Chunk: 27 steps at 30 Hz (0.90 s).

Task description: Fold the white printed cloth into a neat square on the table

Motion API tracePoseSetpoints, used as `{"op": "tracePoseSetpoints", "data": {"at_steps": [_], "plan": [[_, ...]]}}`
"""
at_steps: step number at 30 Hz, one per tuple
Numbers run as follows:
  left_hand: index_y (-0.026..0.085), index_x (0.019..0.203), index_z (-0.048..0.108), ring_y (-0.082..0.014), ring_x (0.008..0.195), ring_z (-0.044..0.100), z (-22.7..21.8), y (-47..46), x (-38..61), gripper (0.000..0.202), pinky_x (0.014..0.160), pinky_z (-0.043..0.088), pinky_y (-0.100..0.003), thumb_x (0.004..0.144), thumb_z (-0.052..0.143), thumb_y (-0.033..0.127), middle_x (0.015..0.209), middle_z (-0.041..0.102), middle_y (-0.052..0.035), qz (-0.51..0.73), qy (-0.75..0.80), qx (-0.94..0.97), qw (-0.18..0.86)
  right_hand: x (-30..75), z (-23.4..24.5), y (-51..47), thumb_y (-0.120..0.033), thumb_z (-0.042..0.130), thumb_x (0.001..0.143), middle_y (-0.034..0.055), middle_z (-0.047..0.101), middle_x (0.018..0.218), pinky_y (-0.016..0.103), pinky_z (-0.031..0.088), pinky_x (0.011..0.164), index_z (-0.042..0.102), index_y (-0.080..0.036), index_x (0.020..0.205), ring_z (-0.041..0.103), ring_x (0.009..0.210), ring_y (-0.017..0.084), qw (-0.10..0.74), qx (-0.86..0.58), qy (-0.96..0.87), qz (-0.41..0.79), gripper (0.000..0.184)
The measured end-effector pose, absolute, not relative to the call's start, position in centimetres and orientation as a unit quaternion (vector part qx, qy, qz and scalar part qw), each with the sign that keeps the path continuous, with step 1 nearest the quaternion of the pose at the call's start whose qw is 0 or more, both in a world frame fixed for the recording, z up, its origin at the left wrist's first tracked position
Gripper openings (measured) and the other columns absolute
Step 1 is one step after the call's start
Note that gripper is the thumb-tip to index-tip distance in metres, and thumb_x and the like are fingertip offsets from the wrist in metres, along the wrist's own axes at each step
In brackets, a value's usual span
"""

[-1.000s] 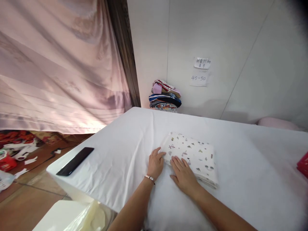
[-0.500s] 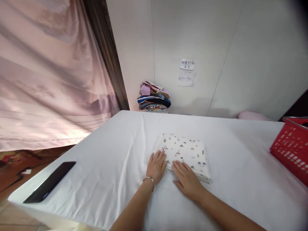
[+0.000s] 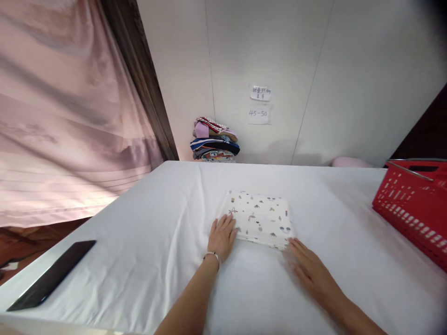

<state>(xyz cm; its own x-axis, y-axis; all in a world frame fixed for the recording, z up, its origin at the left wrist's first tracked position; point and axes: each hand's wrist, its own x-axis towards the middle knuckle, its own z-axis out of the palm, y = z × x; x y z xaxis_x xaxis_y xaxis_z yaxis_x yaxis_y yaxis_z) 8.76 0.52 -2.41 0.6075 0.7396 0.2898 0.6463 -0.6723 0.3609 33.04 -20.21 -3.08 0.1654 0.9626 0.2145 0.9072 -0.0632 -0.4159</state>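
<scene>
A white cloth [image 3: 260, 215] printed with small leaf and rainbow shapes lies folded into a flat rectangle of several layers. It rests on a table [image 3: 157, 218] covered in white fabric. My left hand [image 3: 222, 236], with a bracelet at the wrist, lies flat on the cloth's near left corner, fingers stretched out. Beside the near right corner is my right hand [image 3: 310, 270], its fingers extended and the tips at the cloth's edge. Neither hand grips anything.
A red plastic basket [image 3: 412, 204] with a metal handle stands at the right. At the left edge lies a dark flat object [image 3: 52, 274]. Folded textiles [image 3: 214, 142] are stacked beyond the far edge by the wall. A pink curtain [image 3: 70, 116] hangs at left.
My right hand has slid rightward from the cloth's near edge to its near right corner. My left hand stays on the left corner. The view has turned slightly right.
</scene>
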Motion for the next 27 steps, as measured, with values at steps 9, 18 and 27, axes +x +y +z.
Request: {"op": "tracePoseSetpoints", "data": {"at_steps": [9,18,27], "plan": [[0.026,0.121,0.051,-0.0207,0.132,0.028,-2.6,0.3,8.7,0.037,0.109,0.019,-0.048,0.090,0.035,0.037,0.137,0.043,-0.0022,0.245,0.413,0.870,0.114,35.5,-3.1,-15.7,-0.051,0.048,0.079,0.0088,0.056,0.122,0.030,0.054,0.069,0.040,-0.023,0.133,0.063,0.092,0.021,0.444,-0.750,-0.398,0.285,0.062],[0.022,0.114,0.059,-0.0240,0.112,0.050,-2.3,-0.2,8.2,0.036,0.096,0.039,-0.039,0.087,0.040,0.035,0.119,0.055,-0.0097,0.283,0.523,0.784,0.174,37.1,-1.9,-14.2,-0.043,0.055,0.072,0.0107,0.061,0.108,0.030,0.052,0.058,0.033,-0.021,0.137,0.064,0.073,0.019,0.440,-0.734,-0.424,0.297,0.072],[0.027,0.092,0.065,-0.0129,0.070,0.057,-0.9,-5.0,8.2,0.026,0.066,0.044,-0.025,0.085,0.042,0.035,0.082,0.058,-0.0005,0.252,0.469,0.823,0.199,43.0,-1.2,-15.0,-0.040,0.052,0.070,0.0093,0.060,0.115,0.039,0.048,0.081,0.057,-0.020,0.118,0.059,0.098,0.028,0.266,-0.815,-0.486,0.168,0.052]]}}
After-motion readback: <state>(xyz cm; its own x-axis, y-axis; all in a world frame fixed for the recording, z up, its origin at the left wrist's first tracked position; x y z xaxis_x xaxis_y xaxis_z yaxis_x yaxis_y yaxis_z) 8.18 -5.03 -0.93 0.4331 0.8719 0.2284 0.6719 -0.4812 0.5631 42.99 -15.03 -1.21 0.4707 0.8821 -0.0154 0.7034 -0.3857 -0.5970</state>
